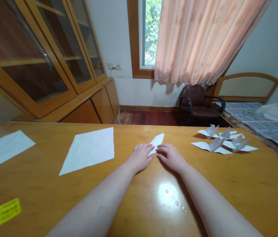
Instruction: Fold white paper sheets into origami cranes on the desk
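Observation:
A small folded white piece of paper point(157, 141), narrow and pointed toward its far end, lies on the wooden table in front of me. My left hand point(142, 157) rests over its near left side, fingers bent and pressing it down. From the other side, my right hand point(170, 156) has its curled fingertips and thumb at the paper's lower right edge. The paper's near end is partly hidden by my fingers. Several folded paper birds point(216, 144) with raised white wings stand together to the right of my hands.
Left of my hands lies a flat white sheet point(93, 148), with another sheet point(6, 148) at the far left. A yellow label point(0, 215) is at the lower left. Beyond the table point(139, 210) are a glass-door cabinet point(62, 42), a chair point(198, 102) and a bed point(264, 115).

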### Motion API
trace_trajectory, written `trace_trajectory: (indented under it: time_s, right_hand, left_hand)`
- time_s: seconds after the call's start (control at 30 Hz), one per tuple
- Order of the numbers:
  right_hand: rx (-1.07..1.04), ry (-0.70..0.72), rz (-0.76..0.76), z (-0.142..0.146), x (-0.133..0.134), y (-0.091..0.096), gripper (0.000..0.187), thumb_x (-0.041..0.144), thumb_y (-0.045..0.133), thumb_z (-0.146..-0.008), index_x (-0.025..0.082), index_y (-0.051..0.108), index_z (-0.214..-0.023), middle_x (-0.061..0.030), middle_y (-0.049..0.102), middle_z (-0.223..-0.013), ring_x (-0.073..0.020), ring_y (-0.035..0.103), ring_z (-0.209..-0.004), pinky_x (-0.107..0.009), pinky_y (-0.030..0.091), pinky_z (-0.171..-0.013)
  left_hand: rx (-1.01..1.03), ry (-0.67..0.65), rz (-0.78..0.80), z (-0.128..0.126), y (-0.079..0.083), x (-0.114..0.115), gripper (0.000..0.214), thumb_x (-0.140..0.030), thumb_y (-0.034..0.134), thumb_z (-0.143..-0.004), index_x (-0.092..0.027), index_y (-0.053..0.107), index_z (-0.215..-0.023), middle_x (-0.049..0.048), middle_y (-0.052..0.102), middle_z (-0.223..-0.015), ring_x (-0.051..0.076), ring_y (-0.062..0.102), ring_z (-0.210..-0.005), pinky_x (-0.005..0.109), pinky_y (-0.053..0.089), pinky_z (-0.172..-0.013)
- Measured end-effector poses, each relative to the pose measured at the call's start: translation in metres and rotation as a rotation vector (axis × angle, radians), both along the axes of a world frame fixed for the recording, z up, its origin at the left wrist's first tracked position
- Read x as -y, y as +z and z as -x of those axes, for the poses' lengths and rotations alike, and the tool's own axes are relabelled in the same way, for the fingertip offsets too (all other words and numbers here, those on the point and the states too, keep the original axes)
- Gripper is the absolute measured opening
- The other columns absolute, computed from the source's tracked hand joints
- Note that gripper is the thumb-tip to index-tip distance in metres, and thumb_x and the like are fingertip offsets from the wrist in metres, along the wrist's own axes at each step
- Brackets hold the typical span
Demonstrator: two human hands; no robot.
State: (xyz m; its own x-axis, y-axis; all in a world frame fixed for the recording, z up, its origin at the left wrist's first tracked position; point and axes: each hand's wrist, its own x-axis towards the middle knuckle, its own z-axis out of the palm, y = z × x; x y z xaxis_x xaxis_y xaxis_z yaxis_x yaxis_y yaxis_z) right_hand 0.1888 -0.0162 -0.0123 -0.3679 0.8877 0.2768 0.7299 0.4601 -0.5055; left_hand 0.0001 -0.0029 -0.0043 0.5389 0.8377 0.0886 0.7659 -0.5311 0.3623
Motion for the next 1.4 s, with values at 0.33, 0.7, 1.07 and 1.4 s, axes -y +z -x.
trace_trajectory:
  time_s: [0.33,0.7,1.07,1.4]
  right_hand:
    - [-0.007,0.000,0.006,0.000,0.000,0.002,0.020,0.027,0.055,-0.081,0.022,0.067,-0.096,-0.0075,0.063,-0.105,-0.0212,0.055,-0.099,-0.039,0.041,-0.090]
    - [-0.025,-0.004,0.000,-0.001,-0.001,-0.002,0.019,0.027,0.056,-0.080,0.022,0.067,-0.096,-0.0067,0.063,-0.106,-0.0207,0.055,-0.099,-0.039,0.041,-0.091]
    - [-0.031,-0.006,0.026,-0.002,-0.003,-0.005,0.020,0.029,0.058,-0.079,0.023,0.067,-0.096,-0.0076,0.062,-0.107,-0.0213,0.054,-0.100,-0.040,0.041,-0.091]
    - [0.002,0.034,0.012,0.002,0.002,0.005,0.031,0.043,0.062,-0.075,0.023,0.066,-0.098,-0.0075,0.063,-0.100,-0.0219,0.055,-0.095,-0.038,0.042,-0.087]
  left_hand:
    - [0.025,-0.011,-0.030,0.001,-0.002,-0.002,0.039,-0.038,0.045,-0.085,-0.025,0.050,-0.121,0.0048,0.052,-0.127,0.021,0.044,-0.117,0.040,0.028,-0.103]
    - [0.076,-0.001,-0.029,0.002,-0.007,-0.004,0.036,-0.036,0.045,-0.085,-0.025,0.053,-0.118,0.0037,0.054,-0.124,0.021,0.046,-0.115,0.038,0.030,-0.102]
    - [0.079,0.009,0.004,0.003,-0.006,-0.004,0.036,-0.036,0.046,-0.084,-0.026,0.052,-0.119,0.0033,0.053,-0.125,0.021,0.044,-0.116,0.039,0.028,-0.103]
    - [0.065,-0.010,-0.013,0.003,-0.004,-0.003,0.046,-0.049,0.052,-0.079,-0.026,0.052,-0.119,0.0046,0.053,-0.125,0.023,0.045,-0.115,0.040,0.030,-0.101]
